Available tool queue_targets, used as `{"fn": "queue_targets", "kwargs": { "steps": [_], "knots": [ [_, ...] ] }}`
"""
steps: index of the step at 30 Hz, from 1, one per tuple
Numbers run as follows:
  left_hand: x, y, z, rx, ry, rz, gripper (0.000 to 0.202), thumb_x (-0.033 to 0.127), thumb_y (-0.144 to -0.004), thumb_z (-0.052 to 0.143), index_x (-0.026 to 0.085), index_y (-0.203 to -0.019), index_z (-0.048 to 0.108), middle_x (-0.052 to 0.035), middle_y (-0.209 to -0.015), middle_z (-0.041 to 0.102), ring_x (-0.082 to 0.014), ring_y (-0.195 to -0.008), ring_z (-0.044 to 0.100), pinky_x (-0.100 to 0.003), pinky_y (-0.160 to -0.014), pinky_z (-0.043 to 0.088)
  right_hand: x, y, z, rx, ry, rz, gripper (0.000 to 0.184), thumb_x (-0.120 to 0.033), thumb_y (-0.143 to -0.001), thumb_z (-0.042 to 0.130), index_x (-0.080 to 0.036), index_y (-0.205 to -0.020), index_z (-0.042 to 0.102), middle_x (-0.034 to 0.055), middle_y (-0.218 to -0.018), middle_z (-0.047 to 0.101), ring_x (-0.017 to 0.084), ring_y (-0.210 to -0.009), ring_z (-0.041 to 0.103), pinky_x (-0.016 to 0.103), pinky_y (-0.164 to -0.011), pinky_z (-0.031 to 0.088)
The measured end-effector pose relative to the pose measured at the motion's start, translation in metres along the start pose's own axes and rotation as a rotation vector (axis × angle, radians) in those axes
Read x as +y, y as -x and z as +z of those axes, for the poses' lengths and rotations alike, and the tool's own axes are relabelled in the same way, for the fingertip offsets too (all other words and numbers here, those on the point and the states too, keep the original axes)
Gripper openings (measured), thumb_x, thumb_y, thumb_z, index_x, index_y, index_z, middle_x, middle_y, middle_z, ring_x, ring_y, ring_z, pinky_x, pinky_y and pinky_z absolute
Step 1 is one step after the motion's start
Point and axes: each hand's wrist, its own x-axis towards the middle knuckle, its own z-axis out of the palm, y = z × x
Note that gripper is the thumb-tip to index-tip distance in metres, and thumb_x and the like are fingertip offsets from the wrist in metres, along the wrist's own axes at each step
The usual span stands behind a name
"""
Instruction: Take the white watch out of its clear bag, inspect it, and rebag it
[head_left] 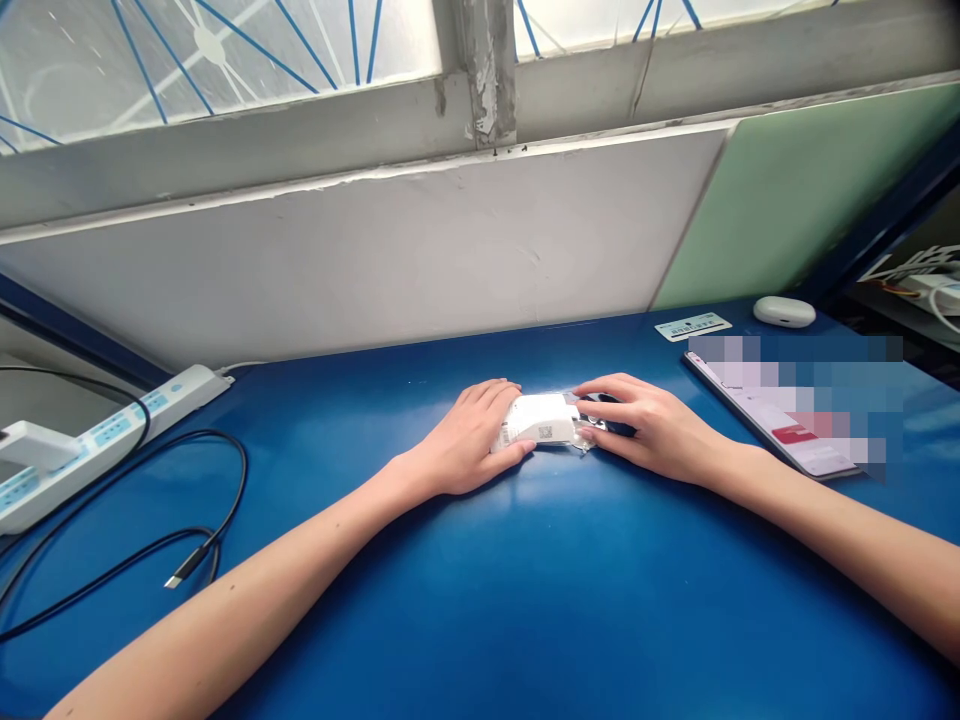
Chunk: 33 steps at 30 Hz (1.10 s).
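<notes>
A small white block-shaped item in a clear plastic bag (pixel 546 416) lies on the blue table, with a square printed code on its near side. My left hand (pixel 476 432) is closed around its left end, thumb along the near edge and fingers over the far side. At the other end, my right hand (pixel 645 420) pinches the crinkled clear plastic between thumb and fingers. What exactly the white item is, I cannot make out.
To the left lies a white power strip (pixel 112 436) with a plugged-in adapter and a black cable (pixel 238 480). At right are a phone (pixel 780 420), a printed card (pixel 693 326) and a white earbud case (pixel 784 311). A white wall panel (pixel 375 270) rises behind the blue table (pixel 525 600).
</notes>
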Motion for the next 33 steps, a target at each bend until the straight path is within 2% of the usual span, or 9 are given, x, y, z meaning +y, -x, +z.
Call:
{"fn": "queue_targets", "kwargs": {
  "steps": [4, 9, 17, 21, 33],
  "knots": [
    [-0.001, 0.001, 0.001, -0.003, 0.009, 0.026, 0.049, 0.045, -0.098, 0.053, 0.014, -0.136, 0.046, -0.0194, -0.143, 0.052, -0.0352, -0.138, 0.044, -0.052, -0.113, 0.038, -0.001, 0.002, 0.002, 0.016, -0.057, 0.051, 0.031, -0.039, -0.093, 0.061, -0.024, -0.118, 0.073, 0.0135, -0.140, 0.060, 0.032, -0.123, 0.060, 0.048, -0.098, 0.055],
    [-0.002, 0.001, 0.002, -0.001, 0.020, 0.048, 0.049, 0.043, -0.098, 0.054, 0.013, -0.135, 0.045, -0.0207, -0.142, 0.053, -0.0354, -0.143, 0.037, -0.053, -0.113, 0.039, 0.000, 0.004, 0.006, 0.015, -0.150, 0.089, 0.033, -0.039, -0.090, 0.066, -0.021, -0.116, 0.074, 0.0144, -0.143, 0.057, 0.032, -0.127, 0.057, 0.048, -0.102, 0.054],
    [0.000, 0.001, 0.001, 0.001, 0.028, 0.058, 0.049, 0.047, -0.097, 0.056, 0.014, -0.133, 0.048, -0.0202, -0.141, 0.054, -0.0356, -0.139, 0.043, -0.053, -0.111, 0.041, -0.009, 0.003, 0.009, 0.036, -0.229, 0.111, 0.021, -0.030, -0.091, 0.063, -0.019, -0.106, 0.073, 0.0163, -0.145, 0.055, 0.033, -0.126, 0.058, 0.050, -0.101, 0.055],
    [-0.001, 0.001, 0.002, 0.019, 0.025, 0.059, 0.051, 0.048, -0.096, 0.058, 0.015, -0.133, 0.049, -0.0201, -0.140, 0.055, -0.0360, -0.137, 0.045, -0.053, -0.110, 0.042, -0.014, 0.002, 0.009, 0.003, -0.190, 0.120, 0.014, -0.024, -0.092, 0.059, -0.019, -0.100, 0.070, 0.0171, -0.145, 0.055, 0.033, -0.126, 0.058, 0.051, -0.100, 0.055],
    [0.003, 0.000, 0.002, 0.067, 0.003, 0.035, 0.053, 0.049, -0.092, 0.059, 0.012, -0.130, 0.053, -0.0209, -0.136, 0.055, -0.0362, -0.131, 0.049, -0.052, -0.108, 0.045, -0.016, 0.000, 0.006, -0.002, -0.055, 0.067, 0.012, -0.020, -0.093, 0.056, -0.019, -0.098, 0.067, 0.0181, -0.138, 0.060, 0.033, -0.126, 0.058, 0.052, -0.099, 0.054]
  ]
}}
